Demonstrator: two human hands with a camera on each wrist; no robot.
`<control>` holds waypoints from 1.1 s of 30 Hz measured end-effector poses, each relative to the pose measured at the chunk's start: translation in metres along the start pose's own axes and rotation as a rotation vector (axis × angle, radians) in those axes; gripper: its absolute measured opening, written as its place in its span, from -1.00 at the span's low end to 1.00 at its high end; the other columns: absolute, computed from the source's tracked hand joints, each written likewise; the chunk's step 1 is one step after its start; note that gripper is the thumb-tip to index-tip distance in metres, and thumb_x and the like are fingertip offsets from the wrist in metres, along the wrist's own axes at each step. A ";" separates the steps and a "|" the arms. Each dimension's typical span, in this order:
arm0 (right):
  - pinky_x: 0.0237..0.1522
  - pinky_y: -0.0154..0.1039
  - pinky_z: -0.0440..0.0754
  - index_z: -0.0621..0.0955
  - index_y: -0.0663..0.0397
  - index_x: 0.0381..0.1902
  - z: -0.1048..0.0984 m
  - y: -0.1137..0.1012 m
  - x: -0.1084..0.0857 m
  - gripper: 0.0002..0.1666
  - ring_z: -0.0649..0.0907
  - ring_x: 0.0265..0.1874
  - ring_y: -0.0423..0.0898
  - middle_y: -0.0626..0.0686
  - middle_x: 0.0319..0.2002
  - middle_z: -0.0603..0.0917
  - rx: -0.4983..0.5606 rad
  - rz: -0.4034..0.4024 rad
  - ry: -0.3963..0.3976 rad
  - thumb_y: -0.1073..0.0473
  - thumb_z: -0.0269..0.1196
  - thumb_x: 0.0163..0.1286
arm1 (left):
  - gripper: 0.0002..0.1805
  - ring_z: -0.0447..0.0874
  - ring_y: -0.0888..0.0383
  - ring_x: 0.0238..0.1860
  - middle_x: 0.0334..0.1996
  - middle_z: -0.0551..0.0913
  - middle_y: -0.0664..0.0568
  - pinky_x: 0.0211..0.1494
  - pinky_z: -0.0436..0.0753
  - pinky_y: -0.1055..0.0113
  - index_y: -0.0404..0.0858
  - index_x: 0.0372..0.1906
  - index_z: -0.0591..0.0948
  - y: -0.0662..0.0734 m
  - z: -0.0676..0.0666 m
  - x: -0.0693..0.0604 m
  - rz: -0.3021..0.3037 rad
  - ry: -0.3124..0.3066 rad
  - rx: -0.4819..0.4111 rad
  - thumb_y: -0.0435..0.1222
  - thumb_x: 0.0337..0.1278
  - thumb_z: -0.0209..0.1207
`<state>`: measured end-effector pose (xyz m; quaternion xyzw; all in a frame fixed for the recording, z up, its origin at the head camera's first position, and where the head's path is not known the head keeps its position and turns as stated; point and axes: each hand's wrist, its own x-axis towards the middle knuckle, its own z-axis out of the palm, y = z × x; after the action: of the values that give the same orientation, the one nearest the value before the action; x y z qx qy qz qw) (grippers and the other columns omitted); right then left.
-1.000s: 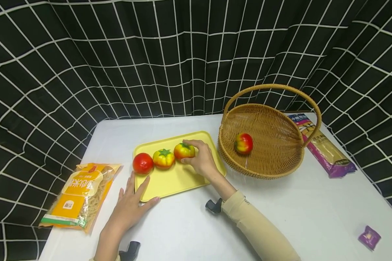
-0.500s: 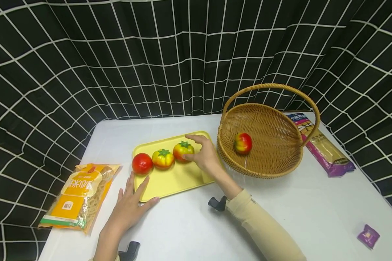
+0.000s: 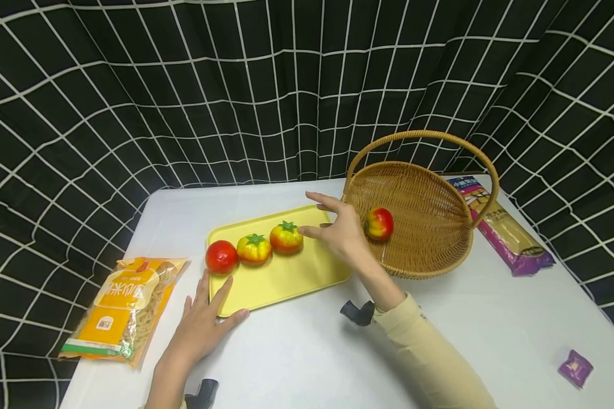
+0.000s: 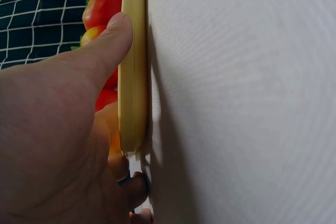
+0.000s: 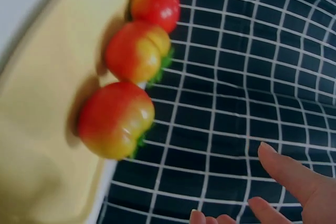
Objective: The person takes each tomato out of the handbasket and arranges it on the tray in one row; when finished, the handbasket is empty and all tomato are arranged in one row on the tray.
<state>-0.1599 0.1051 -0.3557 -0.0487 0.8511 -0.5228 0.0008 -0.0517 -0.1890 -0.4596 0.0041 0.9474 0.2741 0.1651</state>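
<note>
A yellow tray [image 3: 281,284] holds a row of fruit: a plain red tomato [image 3: 222,257] at the left, then a yellow-red tomato [image 3: 254,250] and a redder tomato [image 3: 286,237], both with green leafy tops. My left hand [image 3: 199,324] rests at the tray's near left corner with spread fingers; the left wrist view has its thumb [image 4: 113,40] against the rim. Over the tray's right end hovers my right hand [image 3: 345,230], fingers apart and holding nothing, just right of the redder tomato. A red-yellow tomato-like fruit [image 3: 380,224] lies inside a wicker basket [image 3: 424,227].
An orange bag of noodles or pasta [image 3: 125,307] lies at the left table edge. Behind the basket to the right is a purple and gold packet [image 3: 511,236]. A small purple wrapped piece [image 3: 575,368] sits at the lower right. Dark gridded cloth [image 3: 266,102] surrounds the table.
My right hand has let go of the redder tomato and moved right toward the basket. The tomato stays on the tray, and the left hand has kept its place.
</note>
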 end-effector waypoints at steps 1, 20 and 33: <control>0.20 0.02 0.78 0.59 -0.18 0.46 -0.004 -0.001 -0.001 -0.13 0.71 0.26 0.18 0.14 0.46 0.56 -0.005 0.000 0.008 0.25 0.61 0.20 | 0.03 -0.47 -0.38 0.72 0.72 -0.53 -0.22 0.69 -0.39 -0.39 0.01 0.74 0.07 0.000 0.000 0.000 0.000 0.000 0.001 0.37 0.38 0.11; 0.41 0.06 0.59 0.57 -0.13 0.48 -0.059 0.018 -0.001 -0.15 0.52 0.47 0.10 0.14 0.46 0.58 -0.028 0.080 0.142 0.23 0.59 0.24 | 0.04 -0.49 -0.37 0.72 0.72 -0.53 -0.21 0.70 -0.37 -0.37 0.04 0.74 0.07 -0.001 0.002 0.002 -0.026 -0.010 0.003 0.40 0.35 0.11; 0.51 0.13 0.51 0.52 -0.21 0.53 -0.085 0.041 0.005 -0.11 0.48 0.51 0.20 0.22 0.53 0.48 -0.061 0.193 0.162 0.15 0.59 0.26 | 0.05 -0.47 -0.37 0.72 0.73 -0.53 -0.21 0.69 -0.39 -0.39 0.03 0.74 0.06 -0.004 0.003 0.003 0.003 0.006 -0.003 0.43 0.35 0.08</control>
<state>-0.1731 0.1984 -0.3536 0.0759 0.8645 -0.4965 -0.0190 -0.0533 -0.1911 -0.4650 0.0047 0.9475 0.2757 0.1620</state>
